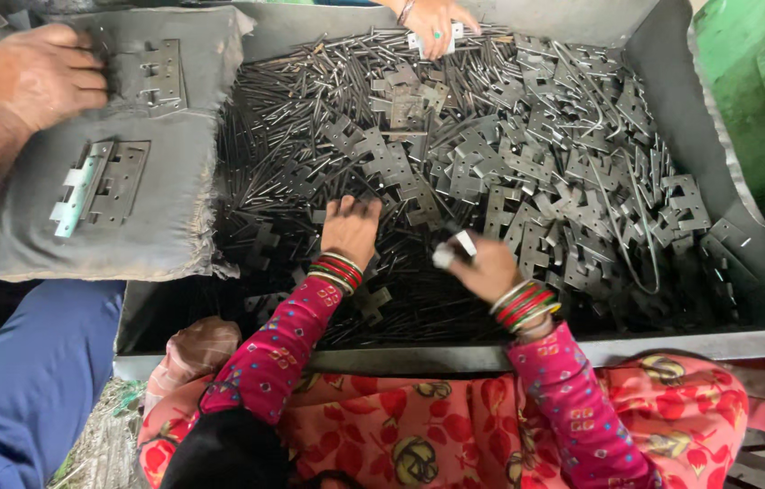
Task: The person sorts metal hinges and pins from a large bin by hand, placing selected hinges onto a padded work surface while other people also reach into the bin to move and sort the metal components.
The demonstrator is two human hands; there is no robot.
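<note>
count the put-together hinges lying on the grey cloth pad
2. One hinge lies near the top of the grey cloth pad, beside the left hand. The other hinge lies mid-pad, with one pale leaf. The hand may hide more.

Hinge plates [527, 172] and pins [292, 118] cover the whole tray [754, 263] floor. Open access exists only from above. A co-worker's hand [432, 23] occupies the far edge.
</note>
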